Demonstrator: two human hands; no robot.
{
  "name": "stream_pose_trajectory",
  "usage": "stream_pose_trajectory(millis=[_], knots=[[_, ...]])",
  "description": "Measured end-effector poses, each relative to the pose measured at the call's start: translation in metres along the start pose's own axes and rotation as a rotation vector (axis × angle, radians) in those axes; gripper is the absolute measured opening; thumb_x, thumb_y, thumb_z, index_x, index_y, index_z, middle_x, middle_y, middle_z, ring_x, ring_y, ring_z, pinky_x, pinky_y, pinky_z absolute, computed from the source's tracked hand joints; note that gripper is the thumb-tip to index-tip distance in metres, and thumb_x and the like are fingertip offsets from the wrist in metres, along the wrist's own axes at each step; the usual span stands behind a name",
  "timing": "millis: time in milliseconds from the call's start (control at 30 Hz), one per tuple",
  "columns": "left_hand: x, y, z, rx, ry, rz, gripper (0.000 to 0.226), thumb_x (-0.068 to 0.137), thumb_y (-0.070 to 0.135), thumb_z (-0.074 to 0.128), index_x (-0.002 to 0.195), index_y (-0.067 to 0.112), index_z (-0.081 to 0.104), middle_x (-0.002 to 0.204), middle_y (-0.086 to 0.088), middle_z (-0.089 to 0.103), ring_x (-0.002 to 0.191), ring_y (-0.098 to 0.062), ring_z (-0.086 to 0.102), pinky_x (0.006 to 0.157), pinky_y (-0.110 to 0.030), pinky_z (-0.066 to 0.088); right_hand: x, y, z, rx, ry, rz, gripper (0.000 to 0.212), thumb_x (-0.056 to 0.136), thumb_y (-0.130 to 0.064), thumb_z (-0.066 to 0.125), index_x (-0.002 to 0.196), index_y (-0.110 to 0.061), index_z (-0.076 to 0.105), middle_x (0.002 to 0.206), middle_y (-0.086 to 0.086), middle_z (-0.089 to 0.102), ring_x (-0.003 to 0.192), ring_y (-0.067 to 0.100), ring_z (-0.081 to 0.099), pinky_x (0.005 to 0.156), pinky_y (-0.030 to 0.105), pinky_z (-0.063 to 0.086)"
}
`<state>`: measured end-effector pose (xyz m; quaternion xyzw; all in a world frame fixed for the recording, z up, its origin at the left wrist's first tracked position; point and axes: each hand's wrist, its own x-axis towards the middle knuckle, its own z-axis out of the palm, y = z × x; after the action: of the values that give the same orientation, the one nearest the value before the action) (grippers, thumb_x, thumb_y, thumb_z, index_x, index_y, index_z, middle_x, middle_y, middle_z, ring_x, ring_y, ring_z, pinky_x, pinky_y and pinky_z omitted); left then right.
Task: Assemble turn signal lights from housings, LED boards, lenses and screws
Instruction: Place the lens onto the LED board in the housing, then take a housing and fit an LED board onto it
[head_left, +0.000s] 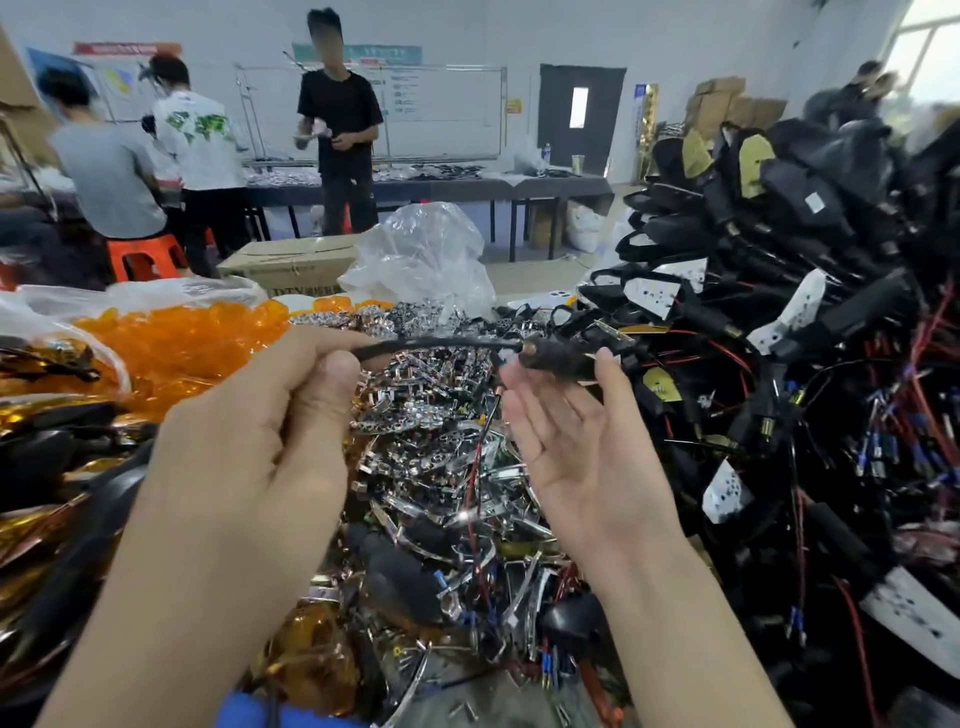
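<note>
Turn signal housing (558, 358), black and stubby, is held up between both hands above the parts pile, its black sleeved lead (441, 344) running leftward from it. The left hand (260, 441) pinches the far end of the lead between thumb and curled fingers. The right hand (576, 441) is spread, palm toward the camera, fingers straight; its fingertips and thumb tip touch the housing without curling round it. Below both hands lies a heap of chrome parts (431, 426) mixed with red and blue wires. Orange lenses (182, 338) are piled to the left, beside a clear plastic bag (421, 254). A tall stack of black housings (779, 260) with red wires fills the right. Three people stand at a far table (561, 184).
</note>
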<state>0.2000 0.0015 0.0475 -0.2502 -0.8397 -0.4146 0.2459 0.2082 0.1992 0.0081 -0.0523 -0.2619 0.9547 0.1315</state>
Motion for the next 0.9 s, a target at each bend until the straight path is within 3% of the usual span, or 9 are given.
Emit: stream_pose_trajectory(millis=[133, 167, 233, 367, 533, 667, 800, 833, 900], knots=[[-0.007, -0.023, -0.012, 0.06, -0.11, -0.117, 0.033, 0.096, 0.065, 0.028, 0.099, 0.054, 0.059, 0.068, 0.013, 0.061, 0.055, -0.006, 0.057, 0.044, -0.031, 0.041, -0.001, -0.006, -0.001, 0.085, -0.024, 0.021, 0.029, 0.09, -0.021, 0.065, 0.114, -0.005, 0.061, 0.121, 0.02, 0.073, 0.106, 0.031, 0.074, 0.08, 0.035, 0.063], [-0.008, -0.03, -0.014, 0.089, -0.157, -0.171, 0.029, 0.09, 0.063, 0.03, 0.096, 0.057, 0.058, 0.071, 0.015, 0.062, 0.056, -0.004, 0.057, 0.044, -0.03, 0.04, -0.001, -0.006, -0.001, 0.064, -0.021, 0.03, 0.023, 0.092, -0.02, 0.062, 0.111, -0.009, 0.059, 0.118, 0.016, 0.074, 0.104, 0.031, 0.075, 0.08, 0.038, 0.063], [-0.008, -0.037, -0.015, 0.178, -0.236, -0.284, 0.022, 0.092, 0.052, 0.038, 0.09, 0.052, 0.06, 0.073, 0.021, 0.063, 0.058, -0.001, 0.059, 0.046, -0.027, 0.039, 0.0, -0.002, -0.002, -0.017, 0.003, 0.032, 0.016, 0.101, -0.016, 0.053, 0.115, -0.01, 0.055, 0.117, 0.013, 0.074, 0.104, 0.033, 0.075, 0.08, 0.042, 0.064], [-0.007, -0.049, -0.015, 0.265, -0.239, -0.447, 0.018, 0.099, 0.036, 0.05, 0.086, 0.043, 0.06, 0.071, 0.031, 0.063, 0.057, -0.009, 0.061, 0.051, -0.027, 0.039, 0.002, 0.007, -0.002, -0.187, 0.013, -0.027, 0.034, 0.108, -0.016, 0.046, 0.141, -0.005, 0.049, 0.121, 0.013, 0.074, 0.107, 0.035, 0.074, 0.08, 0.043, 0.064], [-0.007, -0.055, -0.018, 0.266, -0.22, -0.535, 0.019, 0.099, 0.033, 0.055, 0.082, 0.041, 0.06, 0.061, 0.006, 0.066, 0.06, -0.015, 0.062, 0.051, -0.027, 0.04, 0.005, 0.01, -0.005, -0.236, -0.033, -0.048, 0.04, 0.109, -0.02, 0.045, 0.144, -0.002, 0.045, 0.117, 0.013, 0.075, 0.101, 0.035, 0.075, 0.074, 0.038, 0.064], [-0.007, -0.057, -0.018, 0.293, -0.188, -0.565, 0.014, 0.101, 0.032, 0.051, 0.091, 0.035, 0.059, 0.074, 0.006, 0.067, 0.068, -0.017, 0.061, 0.055, -0.03, 0.045, 0.004, 0.015, -0.006, -0.215, -0.075, -0.022, 0.032, 0.109, -0.02, 0.045, 0.135, -0.004, 0.051, 0.114, 0.015, 0.076, 0.103, 0.038, 0.074, 0.074, 0.039, 0.064], [-0.003, -0.049, -0.015, 0.373, -0.21, -0.519, 0.021, 0.1, 0.041, 0.046, 0.117, 0.034, 0.057, 0.111, 0.005, 0.064, 0.1, -0.019, 0.059, 0.092, -0.044, 0.051, 0.003, 0.026, -0.003, -0.201, -0.091, 0.038, 0.031, 0.109, -0.02, 0.046, 0.136, -0.007, 0.05, 0.12, 0.017, 0.074, 0.103, 0.037, 0.075, 0.075, 0.039, 0.064], [-0.002, -0.044, -0.013, 0.344, -0.207, -0.484, 0.025, 0.099, 0.044, 0.046, 0.121, 0.035, 0.057, 0.117, 0.007, 0.061, 0.105, -0.016, 0.057, 0.096, -0.042, 0.049, 0.003, 0.03, -0.002, -0.207, -0.082, 0.057, 0.033, 0.108, -0.02, 0.047, 0.138, -0.005, 0.049, 0.125, 0.018, 0.072, 0.103, 0.037, 0.075, 0.076, 0.039, 0.064], [-0.002, -0.033, -0.007, 0.222, -0.22, -0.414, 0.024, 0.098, 0.046, 0.046, 0.12, 0.041, 0.055, 0.113, 0.02, 0.059, 0.098, 0.0, 0.054, 0.084, -0.022, 0.045, 0.001, 0.038, 0.001, -0.219, -0.06, 0.09, 0.034, 0.107, -0.02, 0.051, 0.136, -0.004, 0.052, 0.13, 0.02, 0.068, 0.104, 0.037, 0.074, 0.077, 0.04, 0.064]])
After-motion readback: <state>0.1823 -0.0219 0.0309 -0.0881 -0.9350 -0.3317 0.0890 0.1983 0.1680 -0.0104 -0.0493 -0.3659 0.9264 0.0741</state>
